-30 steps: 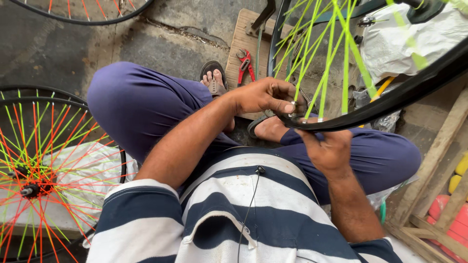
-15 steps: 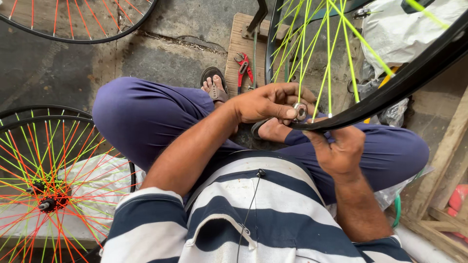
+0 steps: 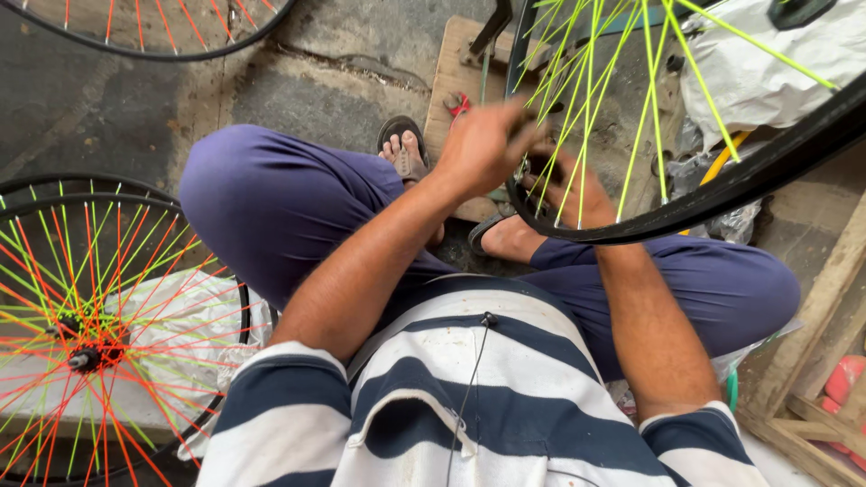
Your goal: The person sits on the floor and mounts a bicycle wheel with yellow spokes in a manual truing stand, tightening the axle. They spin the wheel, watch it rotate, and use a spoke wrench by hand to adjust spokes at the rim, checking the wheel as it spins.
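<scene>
A black bicycle wheel rim (image 3: 722, 194) with bright green and yellow spokes (image 3: 586, 99) is held up over my lap. My left hand (image 3: 483, 144), blurred by motion, has its fingers curled at the rim's left inner edge. My right hand (image 3: 568, 185) lies behind the spokes just right of it; its wrist crosses the rim's lower arc and its fingers rest against the rim. Whether a small tool sits in the left hand is hidden by blur. I sit cross-legged in purple trousers (image 3: 271, 207) and a striped shirt.
A second wheel with orange and green spokes (image 3: 86, 352) lies on white cloth at my left. Another rim (image 3: 153, 50) crosses the top left. Red-handled pliers (image 3: 456, 104) rest on a wooden board beside my sandalled foot (image 3: 403, 151). White bag (image 3: 767, 72) and wooden frame (image 3: 834, 289) at right.
The wheel has turned and swung lower across my lap. Both hands shifted up and left along the rim, and the left hand is now blurred in motion.
</scene>
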### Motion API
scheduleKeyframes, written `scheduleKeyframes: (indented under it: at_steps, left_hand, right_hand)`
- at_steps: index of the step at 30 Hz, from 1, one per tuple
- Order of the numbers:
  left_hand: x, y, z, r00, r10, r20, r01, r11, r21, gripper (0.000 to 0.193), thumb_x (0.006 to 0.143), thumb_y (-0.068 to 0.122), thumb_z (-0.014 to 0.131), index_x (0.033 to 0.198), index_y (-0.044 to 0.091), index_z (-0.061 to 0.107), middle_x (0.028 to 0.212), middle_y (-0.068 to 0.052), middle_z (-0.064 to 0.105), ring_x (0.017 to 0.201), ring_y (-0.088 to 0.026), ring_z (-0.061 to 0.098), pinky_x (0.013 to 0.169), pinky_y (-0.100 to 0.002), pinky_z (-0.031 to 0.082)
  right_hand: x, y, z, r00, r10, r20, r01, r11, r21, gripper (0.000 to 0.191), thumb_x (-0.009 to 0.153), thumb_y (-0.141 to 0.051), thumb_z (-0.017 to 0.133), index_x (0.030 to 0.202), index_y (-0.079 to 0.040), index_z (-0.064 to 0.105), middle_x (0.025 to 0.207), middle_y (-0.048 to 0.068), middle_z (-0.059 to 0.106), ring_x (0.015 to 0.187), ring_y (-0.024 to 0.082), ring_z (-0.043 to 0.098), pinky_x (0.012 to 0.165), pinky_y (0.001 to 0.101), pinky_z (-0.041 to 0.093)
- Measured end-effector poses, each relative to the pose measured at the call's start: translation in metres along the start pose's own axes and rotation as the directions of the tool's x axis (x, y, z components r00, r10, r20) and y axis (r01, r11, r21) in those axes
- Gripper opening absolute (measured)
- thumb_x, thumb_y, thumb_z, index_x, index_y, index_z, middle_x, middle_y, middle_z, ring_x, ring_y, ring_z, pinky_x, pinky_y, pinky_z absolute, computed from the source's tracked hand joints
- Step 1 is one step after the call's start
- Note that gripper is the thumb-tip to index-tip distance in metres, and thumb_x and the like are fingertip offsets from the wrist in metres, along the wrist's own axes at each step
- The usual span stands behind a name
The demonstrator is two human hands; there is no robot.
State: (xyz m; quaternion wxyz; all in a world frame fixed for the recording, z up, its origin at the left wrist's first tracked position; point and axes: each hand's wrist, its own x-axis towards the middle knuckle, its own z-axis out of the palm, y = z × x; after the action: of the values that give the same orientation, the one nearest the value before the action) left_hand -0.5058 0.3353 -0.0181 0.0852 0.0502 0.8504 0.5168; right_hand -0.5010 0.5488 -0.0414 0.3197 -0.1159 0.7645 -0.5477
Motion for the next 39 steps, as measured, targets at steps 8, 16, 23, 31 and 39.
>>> scheduleKeyframes:
  at_steps: [8,16,23,31,39]
  left_hand:
    - [0.003,0.02,0.012,0.999,-0.013,0.032,0.023,0.943,-0.333,0.03,0.088,0.032,0.078,0.099,0.005,0.069,0.08,-0.014,0.073,0.076,-0.035,0.072,0.067,-0.043,0.055]
    - [0.019,-0.031,0.038,0.991,-0.049,-0.123,0.028,0.985,-0.167,0.026,0.087,0.027,0.077,0.105,0.01,0.068,0.089,-0.015,0.076,0.085,-0.039,0.072,0.07,-0.048,0.054]
    - [0.016,-0.037,0.04,0.992,-0.058,-0.11,0.038,0.984,-0.176,0.028,0.088,0.028,0.077,0.107,0.01,0.067,0.092,-0.015,0.076,0.088,-0.039,0.071,0.071,-0.048,0.054]
    - [0.015,-0.035,0.035,0.995,-0.034,-0.097,0.016,0.983,-0.182,0.027,0.089,0.027,0.076,0.106,0.008,0.067,0.092,-0.015,0.076,0.087,-0.037,0.072,0.072,-0.046,0.054]
    - [0.013,-0.006,0.015,0.971,-0.038,-0.234,-0.016,0.975,-0.222,0.023,0.09,0.022,0.075,0.105,0.006,0.068,0.09,-0.014,0.075,0.082,-0.03,0.074,0.072,-0.039,0.057]
  right_hand:
    - [0.006,-0.002,-0.002,0.938,-0.026,-0.345,0.178,0.891,0.417,0.04,0.098,-0.008,0.07,0.135,-0.002,0.057,0.124,0.006,0.07,0.114,0.015,0.069,0.1,0.0282,0.056]
    - [-0.012,0.001,0.0,0.985,0.123,-0.117,-0.074,0.932,0.355,0.044,0.095,0.0,0.071,0.136,0.002,0.058,0.122,0.01,0.07,0.108,0.017,0.07,0.093,0.0313,0.06]
    - [0.003,0.002,0.016,0.976,0.089,-0.198,-0.05,0.98,0.193,0.046,0.088,0.004,0.078,0.13,0.001,0.061,0.115,0.008,0.07,0.105,0.015,0.069,0.091,0.0303,0.059]
    - [0.0,-0.009,0.03,0.961,0.081,-0.264,-0.089,0.996,-0.018,0.034,0.087,0.0,0.084,0.117,0.0,0.069,0.104,0.006,0.074,0.094,0.012,0.07,0.08,0.0299,0.06]
    - [0.007,-0.01,0.01,0.991,-0.024,-0.13,0.025,1.0,0.008,0.035,0.094,-0.007,0.077,0.127,-0.001,0.067,0.106,0.004,0.074,0.094,0.012,0.066,0.081,0.0286,0.056]
